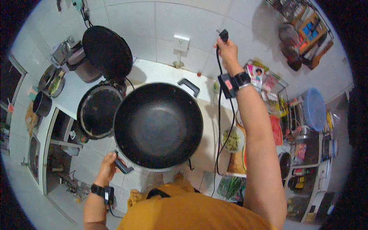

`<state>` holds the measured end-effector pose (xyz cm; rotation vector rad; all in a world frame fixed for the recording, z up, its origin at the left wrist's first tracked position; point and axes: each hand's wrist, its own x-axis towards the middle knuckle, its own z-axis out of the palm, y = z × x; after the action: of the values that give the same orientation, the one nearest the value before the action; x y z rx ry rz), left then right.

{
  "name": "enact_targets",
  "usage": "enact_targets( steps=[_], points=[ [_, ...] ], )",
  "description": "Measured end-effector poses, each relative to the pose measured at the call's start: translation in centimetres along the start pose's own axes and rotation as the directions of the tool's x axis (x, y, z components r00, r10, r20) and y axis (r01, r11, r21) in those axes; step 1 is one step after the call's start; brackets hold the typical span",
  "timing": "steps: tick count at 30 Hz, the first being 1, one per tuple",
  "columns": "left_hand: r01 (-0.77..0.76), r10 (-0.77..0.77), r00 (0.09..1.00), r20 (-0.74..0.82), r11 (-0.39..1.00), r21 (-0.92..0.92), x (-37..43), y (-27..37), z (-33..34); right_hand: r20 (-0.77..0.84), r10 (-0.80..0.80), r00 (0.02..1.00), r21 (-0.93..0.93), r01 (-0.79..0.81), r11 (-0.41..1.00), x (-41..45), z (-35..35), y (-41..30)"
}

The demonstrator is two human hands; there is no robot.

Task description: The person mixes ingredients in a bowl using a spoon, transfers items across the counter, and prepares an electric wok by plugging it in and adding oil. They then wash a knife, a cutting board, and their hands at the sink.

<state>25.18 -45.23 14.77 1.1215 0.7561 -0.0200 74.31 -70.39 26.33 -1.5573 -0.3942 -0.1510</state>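
A large black wok (158,126) spans the middle of the view, its inside bare. My left hand (107,166) is closed around its near loop handle (123,166), at the lower left. The far loop handle (188,86) points towards the wall. Raised by the tiled wall, my right hand (228,53) grips a black power plug (223,35). The plug's black cord (219,115) hangs in a long loop past my forearm. A white wall socket (181,43) sits to the left of this hand, apart from the plug.
At the left stands an electric griddle (99,112) with its round lid (106,51) raised. A bowl of green food (232,139) and a cutting board (237,164) lie under my right forearm. A wire rack (283,86) holds packets; a blue basin (314,109) is farther right.
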Motion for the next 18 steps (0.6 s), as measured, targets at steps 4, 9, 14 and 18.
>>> enact_targets(
  steps=[4,9,14,18],
  points=[
    [0.106,-0.108,0.984,0.143,0.994,0.025,0.5,0.5,-1.0,0.068,0.108,0.992,-0.256,-0.087,0.963,6.8,4.6,1.9],
    [0.241,-0.243,0.939,0.243,0.97,0.036,1.2,1.1,-2.2,0.18,0.631,0.755,-0.258,-0.583,0.771,5.4,11.1,11.9],
    [0.327,-0.296,0.894,0.335,0.944,-0.037,2.1,0.7,-3.6,0.176,0.717,0.674,-0.097,-0.713,0.694,6.0,13.9,14.2],
    [0.394,-0.355,0.863,0.36,0.919,-0.038,2.5,0.5,-3.8,0.272,0.726,0.632,0.038,-0.761,0.648,7.8,11.8,17.3]
  ],
)
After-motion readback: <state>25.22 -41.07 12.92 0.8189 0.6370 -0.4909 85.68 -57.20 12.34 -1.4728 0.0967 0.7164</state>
